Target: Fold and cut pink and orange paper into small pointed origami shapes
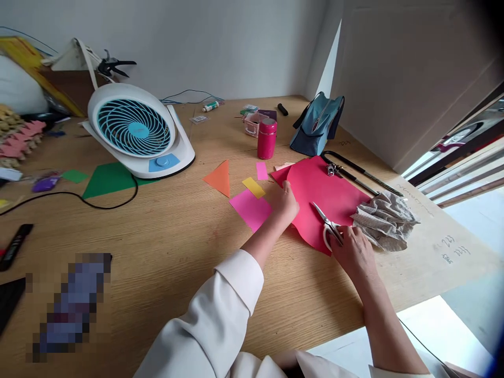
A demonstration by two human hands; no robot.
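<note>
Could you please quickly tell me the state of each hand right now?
Left hand: closed, holding the red paper at its edge.
Right hand: closed, holding the scissors by the handles.

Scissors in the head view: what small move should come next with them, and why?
The right hand should probably lift the scissors clear of the red paper. That hand is already at their handles, the blades lie over the paper, and the left hand is at the paper's left edge, placed to steady it.
</note>
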